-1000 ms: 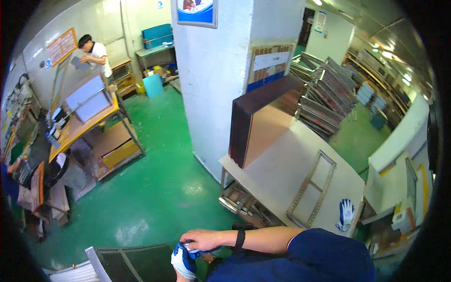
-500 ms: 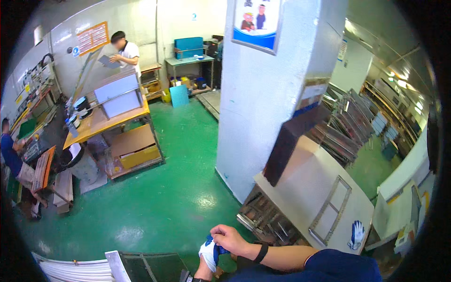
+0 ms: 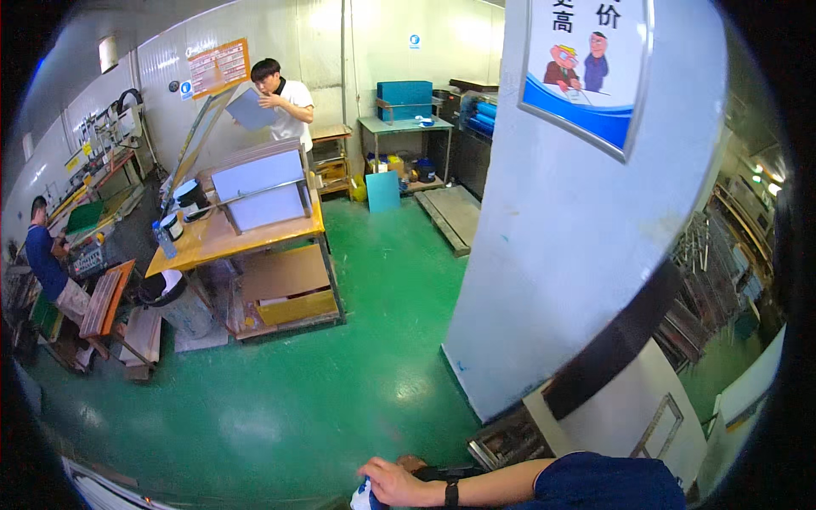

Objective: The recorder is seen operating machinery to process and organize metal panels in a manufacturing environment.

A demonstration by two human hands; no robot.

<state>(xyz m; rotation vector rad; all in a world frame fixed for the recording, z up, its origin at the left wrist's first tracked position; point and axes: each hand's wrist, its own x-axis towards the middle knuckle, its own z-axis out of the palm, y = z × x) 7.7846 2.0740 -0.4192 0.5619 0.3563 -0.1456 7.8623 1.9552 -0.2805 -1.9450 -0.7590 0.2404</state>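
At the lower edge, my right hand (image 3: 393,483) reaches in from the right, a dark band on its wrist. Its fingers are curled against a white and blue work glove (image 3: 363,496) and grip it. Only a small piece of this glove shows beside the fingers. My left hand is inside the glove, mostly below the picture's edge, so its fingers are hidden.
A pale worktable (image 3: 625,404) with a metal frame (image 3: 660,432) stands right, behind a white pillar (image 3: 586,221). Far left is a yellow-topped bench (image 3: 200,242); a person (image 3: 293,110) behind it holds a grey sheet (image 3: 249,110). Another person (image 3: 49,259) works farther left.
The view has swung up and right, so my hands sit lower and the left forearm has left the picture. The far person's grey sheet is raised nearer the head.
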